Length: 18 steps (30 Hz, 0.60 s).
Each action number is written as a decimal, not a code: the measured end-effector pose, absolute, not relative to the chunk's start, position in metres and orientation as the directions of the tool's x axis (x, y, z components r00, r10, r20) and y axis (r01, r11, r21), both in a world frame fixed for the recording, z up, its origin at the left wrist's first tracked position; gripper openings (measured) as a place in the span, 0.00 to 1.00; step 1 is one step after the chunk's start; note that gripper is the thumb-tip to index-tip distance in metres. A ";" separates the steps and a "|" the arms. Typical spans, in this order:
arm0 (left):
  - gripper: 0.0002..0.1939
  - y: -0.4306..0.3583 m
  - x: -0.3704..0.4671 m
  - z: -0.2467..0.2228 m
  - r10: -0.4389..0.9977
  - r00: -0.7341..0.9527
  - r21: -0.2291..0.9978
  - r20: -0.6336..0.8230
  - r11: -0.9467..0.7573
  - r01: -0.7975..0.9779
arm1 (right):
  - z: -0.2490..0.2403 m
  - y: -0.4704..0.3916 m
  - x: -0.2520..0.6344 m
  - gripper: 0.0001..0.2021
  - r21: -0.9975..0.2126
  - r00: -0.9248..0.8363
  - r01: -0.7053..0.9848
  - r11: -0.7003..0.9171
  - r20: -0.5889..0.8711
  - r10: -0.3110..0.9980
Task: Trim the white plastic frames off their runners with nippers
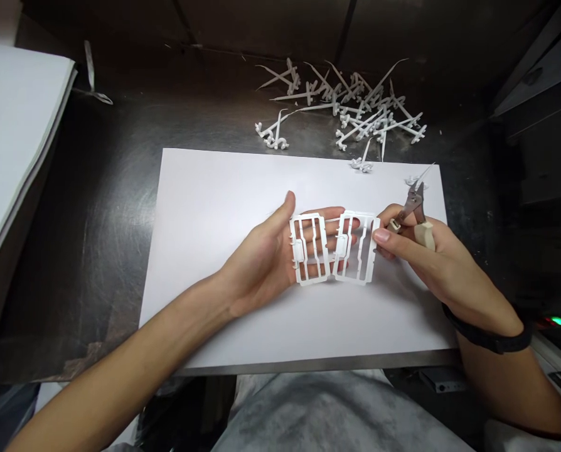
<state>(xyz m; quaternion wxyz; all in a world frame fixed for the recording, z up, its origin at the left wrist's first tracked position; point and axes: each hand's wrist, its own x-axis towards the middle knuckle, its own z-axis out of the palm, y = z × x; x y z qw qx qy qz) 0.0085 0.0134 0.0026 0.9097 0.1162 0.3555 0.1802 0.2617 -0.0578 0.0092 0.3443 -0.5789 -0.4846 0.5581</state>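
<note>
Two white plastic frames, a left one and a right one, are side by side above a white sheet. My left hand is palm up with its fingers spread behind the frames; the left frame rests against it. My right hand pinches the outer edge of the right frame between thumb and fingers. The same hand also holds a pair of cutters, its jaws pointing away from me and its pale handles partly hidden by the fingers.
Many cut white plastic pieces lie heaped on the dark metal table behind the sheet. Two small clusters touch the sheet's far edge. A stack of white sheets stands at the left, with a thin strip beside it.
</note>
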 end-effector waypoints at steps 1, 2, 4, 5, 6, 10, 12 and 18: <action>0.39 0.014 0.008 0.003 0.403 0.688 0.320 -0.603 0.913 -0.254 | 0.010 -0.057 0.261 0.12 -0.939 -0.098 0.188 -0.288 -0.309 0.946; 0.42 0.014 0.007 0.003 0.396 0.697 0.299 -0.598 0.917 -0.264 | 0.010 -0.057 0.261 0.12 -0.938 -0.101 0.200 -0.282 -0.306 0.947; 0.45 0.015 0.006 0.003 0.386 0.711 0.269 -0.588 0.922 -0.278 | 0.010 -0.057 0.261 0.12 -0.937 -0.101 0.215 -0.274 -0.301 0.948; 0.46 0.015 0.005 0.004 0.385 0.716 0.266 -0.582 0.922 -0.280 | 0.009 -0.056 0.261 0.12 -0.937 -0.098 0.215 -0.276 -0.302 0.948; 0.47 0.016 0.005 0.004 0.385 0.719 0.268 -0.578 0.922 -0.278 | 0.009 -0.057 0.262 0.12 -0.937 -0.095 0.210 -0.280 -0.304 0.948; 0.39 0.015 0.006 0.005 0.400 0.702 0.301 -0.589 0.915 -0.269 | 0.006 -0.058 0.263 0.12 -0.937 -0.085 0.166 -0.307 -0.324 0.942; 0.28 0.013 0.008 0.004 0.423 0.679 0.329 -0.600 0.904 -0.273 | 0.005 -0.059 0.263 0.11 -0.937 -0.068 0.140 -0.321 -0.332 0.941; 0.09 0.010 0.010 0.001 0.515 0.591 0.405 -0.620 0.856 -0.321 | 0.012 -0.051 0.262 0.08 -0.910 -0.047 -0.277 -0.307 -0.307 0.951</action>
